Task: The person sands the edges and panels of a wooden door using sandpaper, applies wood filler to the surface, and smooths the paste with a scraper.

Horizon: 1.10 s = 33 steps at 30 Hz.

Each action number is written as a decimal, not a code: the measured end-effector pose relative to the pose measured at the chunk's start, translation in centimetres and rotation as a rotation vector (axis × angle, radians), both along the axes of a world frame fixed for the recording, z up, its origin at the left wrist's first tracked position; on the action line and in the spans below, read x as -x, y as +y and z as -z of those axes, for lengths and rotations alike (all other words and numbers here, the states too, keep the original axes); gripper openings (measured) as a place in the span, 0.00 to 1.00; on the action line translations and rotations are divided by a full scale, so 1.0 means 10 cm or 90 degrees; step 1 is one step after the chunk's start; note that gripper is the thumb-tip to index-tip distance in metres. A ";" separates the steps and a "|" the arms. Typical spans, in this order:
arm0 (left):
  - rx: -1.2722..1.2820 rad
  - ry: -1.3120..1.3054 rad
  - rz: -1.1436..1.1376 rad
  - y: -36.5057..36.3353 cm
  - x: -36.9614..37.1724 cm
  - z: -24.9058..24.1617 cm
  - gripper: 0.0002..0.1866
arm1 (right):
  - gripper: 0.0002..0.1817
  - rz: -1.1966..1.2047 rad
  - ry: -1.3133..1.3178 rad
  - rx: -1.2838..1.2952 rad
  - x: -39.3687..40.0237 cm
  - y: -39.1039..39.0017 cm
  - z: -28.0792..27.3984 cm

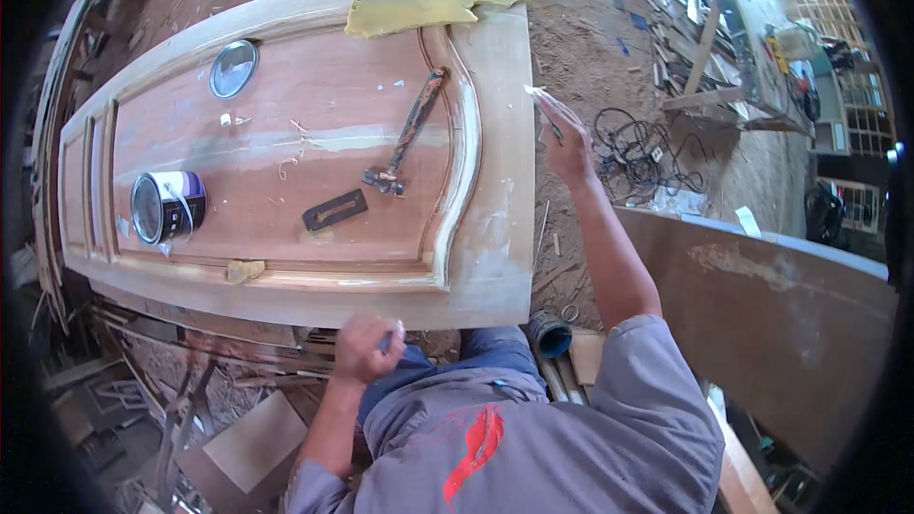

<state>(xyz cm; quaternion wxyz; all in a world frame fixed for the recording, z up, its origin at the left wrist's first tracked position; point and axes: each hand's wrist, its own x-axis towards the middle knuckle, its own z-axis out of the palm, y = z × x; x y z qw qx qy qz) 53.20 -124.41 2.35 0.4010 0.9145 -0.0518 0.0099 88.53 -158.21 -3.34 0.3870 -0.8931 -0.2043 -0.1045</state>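
Head view shows the left hand (364, 350) curled on a small dark thing (386, 341), apart from the right hand (568, 141), its grip unclear beside the door (500, 200), which lies flat, apparently keeping can (179, 206) and hammer (409, 131) steady.

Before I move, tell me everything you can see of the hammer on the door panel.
The hammer lies on the reddish middle of the door panel, its head toward the wearer and its handle slanting away to the right. The head looks like dark, worn metal. The handle is dark with orange-red patches, and its far end is at the curved moulding; I can't tell if they touch. A dark slotted block lies nearby, apart from it. Neither the left hand nor the right hand touches it.
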 end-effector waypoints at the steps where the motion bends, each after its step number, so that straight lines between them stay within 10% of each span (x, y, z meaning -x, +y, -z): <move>1: -0.024 -0.043 -0.046 -0.06 -0.20 -0.05 0.05 | 0.21 0.036 0.005 -0.032 0.00 -0.09 0.03; 6: 0.007 -0.025 0.159 -0.64 -0.91 -0.16 0.16 | 0.20 0.252 0.056 -0.296 0.41 -0.76 0.11; 10: -0.039 0.011 0.366 -1.18 -1.27 0.23 0.33 | 0.20 0.336 0.063 -0.198 1.06 -1.46 0.31; 17: -0.198 0.135 0.136 -1.93 -2.03 0.87 0.55 | 0.18 0.415 0.236 -0.231 1.70 -1.73 0.58; 24: -0.295 -0.026 -0.235 -2.50 -3.99 1.13 0.54 | 0.19 0.374 0.252 -0.252 1.70 -1.80 0.53; 27: 0.106 0.022 0.166 -2.91 -4.23 0.99 0.54 | 0.20 0.390 0.236 -0.241 1.60 -1.87 0.43; 30: 0.025 -0.145 0.270 -3.09 -3.85 0.78 0.54 | 0.20 0.427 0.233 -0.362 1.51 -2.07 0.53; 33: -0.151 -0.085 -0.094 -2.72 -3.89 0.75 0.49 | 0.19 0.419 0.187 -0.360 1.25 -1.97 0.23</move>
